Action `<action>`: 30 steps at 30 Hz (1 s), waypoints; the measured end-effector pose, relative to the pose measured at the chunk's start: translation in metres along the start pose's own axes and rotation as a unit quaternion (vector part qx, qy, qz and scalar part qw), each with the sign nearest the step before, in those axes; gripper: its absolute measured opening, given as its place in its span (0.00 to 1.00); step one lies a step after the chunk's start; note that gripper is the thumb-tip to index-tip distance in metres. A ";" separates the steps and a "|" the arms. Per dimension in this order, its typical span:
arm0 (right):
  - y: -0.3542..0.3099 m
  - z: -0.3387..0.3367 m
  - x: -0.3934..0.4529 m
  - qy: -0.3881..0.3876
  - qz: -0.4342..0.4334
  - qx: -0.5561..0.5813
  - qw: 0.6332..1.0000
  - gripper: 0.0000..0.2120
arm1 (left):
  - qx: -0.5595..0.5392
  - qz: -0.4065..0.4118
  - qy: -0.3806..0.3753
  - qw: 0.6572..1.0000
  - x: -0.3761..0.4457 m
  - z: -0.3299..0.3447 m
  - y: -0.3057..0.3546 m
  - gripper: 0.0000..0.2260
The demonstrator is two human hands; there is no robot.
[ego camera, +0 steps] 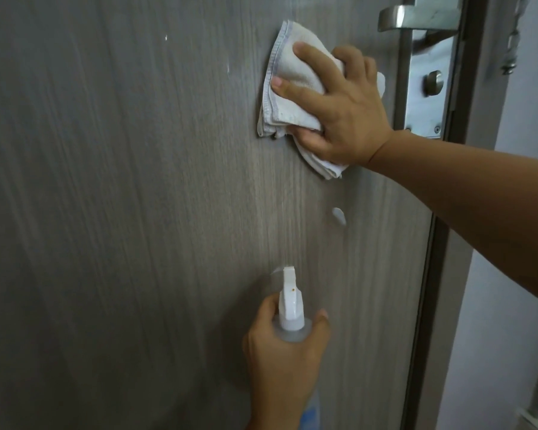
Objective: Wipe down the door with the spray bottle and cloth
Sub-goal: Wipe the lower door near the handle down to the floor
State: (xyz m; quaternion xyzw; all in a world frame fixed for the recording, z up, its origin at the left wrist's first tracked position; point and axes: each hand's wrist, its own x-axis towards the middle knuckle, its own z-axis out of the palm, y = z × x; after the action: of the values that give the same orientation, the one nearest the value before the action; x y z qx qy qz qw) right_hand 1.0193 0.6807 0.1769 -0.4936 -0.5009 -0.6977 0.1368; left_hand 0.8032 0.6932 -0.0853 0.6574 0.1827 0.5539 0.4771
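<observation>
A grey wood-grain door (121, 197) fills most of the view. My right hand (339, 110) presses a folded white cloth (289, 88) flat against the door, just left of the lock plate, with its fingers spread over the cloth and its thumb curled under the lower edge. Lower down, my left hand (286, 352) grips a clear spray bottle with a white nozzle (289, 302) by the neck. The nozzle points up at the door. A white blob of foam (339, 216) sits on the door between the two hands.
A metal lever handle (416, 18) and a steel lock plate (424, 94) with a thumb-turn sit at the door's right edge. The dark door frame (432, 274) runs down beside them, with a pale wall (494, 305) further right.
</observation>
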 end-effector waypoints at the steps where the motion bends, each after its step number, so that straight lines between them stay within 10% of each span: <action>1: -0.001 -0.002 0.001 -0.002 0.004 0.003 1.000 0.30 | 0.002 0.010 -0.001 1.000 0.002 0.000 0.005 0.16; 23: -0.001 -0.044 -0.097 -0.138 0.077 0.015 0.987 0.29 | 0.029 0.064 -0.086 0.994 0.090 -0.023 0.095 0.12; 30: -0.077 -0.032 -0.167 -0.086 0.297 0.056 0.949 0.30 | 0.006 0.077 -0.109 0.991 0.088 -0.025 0.095 0.07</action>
State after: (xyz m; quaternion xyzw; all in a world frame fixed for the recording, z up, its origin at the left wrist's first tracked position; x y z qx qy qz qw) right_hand 1.0284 0.6383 -0.0046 -0.6698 -0.3801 -0.5509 0.3215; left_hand 0.7811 0.7255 0.0406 0.7285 0.0818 0.5133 0.4462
